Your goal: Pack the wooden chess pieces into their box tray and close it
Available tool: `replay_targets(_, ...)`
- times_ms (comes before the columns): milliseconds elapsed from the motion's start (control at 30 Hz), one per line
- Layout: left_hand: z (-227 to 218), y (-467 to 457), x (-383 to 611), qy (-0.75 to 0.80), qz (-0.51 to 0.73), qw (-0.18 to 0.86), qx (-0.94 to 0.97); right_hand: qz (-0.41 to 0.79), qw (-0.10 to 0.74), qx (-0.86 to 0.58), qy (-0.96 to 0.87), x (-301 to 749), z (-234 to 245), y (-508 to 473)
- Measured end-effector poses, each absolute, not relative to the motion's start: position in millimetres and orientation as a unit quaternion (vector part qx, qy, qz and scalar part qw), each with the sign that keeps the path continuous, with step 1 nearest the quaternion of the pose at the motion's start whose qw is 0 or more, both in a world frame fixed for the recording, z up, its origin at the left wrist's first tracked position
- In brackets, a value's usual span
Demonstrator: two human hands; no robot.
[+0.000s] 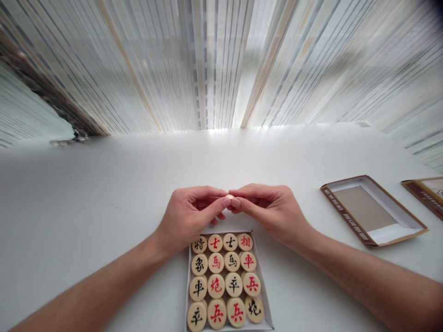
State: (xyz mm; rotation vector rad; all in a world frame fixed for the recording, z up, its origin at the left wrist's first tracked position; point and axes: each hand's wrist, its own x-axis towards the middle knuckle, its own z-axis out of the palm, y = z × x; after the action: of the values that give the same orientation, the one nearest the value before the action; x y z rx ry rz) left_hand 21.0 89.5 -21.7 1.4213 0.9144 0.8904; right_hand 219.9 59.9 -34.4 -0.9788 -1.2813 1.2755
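Above the far edge of a white box [265,295], my left hand [190,210] and my right hand [272,207] meet at the fingertips. Between them they pinch a small pale Chinese chess piece [230,197], mostly covered by thumbs and fingers; its marking cannot be read. The box holds rows of round wooden chess pieces [216,286] with red or black characters facing up. A black-marked piece [254,309] in the near right corner sits lower and slightly tilted. My left wrist is close to the box's far left corner.
To the right on the white table [104,193] lies an open brown-edged box lid [349,221], inner side up. Another brown printed box part [425,191] is cut off by the right edge. Striped curtains [221,64] hang behind the table.
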Motion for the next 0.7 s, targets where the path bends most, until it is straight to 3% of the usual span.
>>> replay_targets(700,-19.7,92.8,18.5,0.358,0.373,0.607,0.603,0.654,0.476,-0.397,-0.433,226.0,-28.8,68.7)
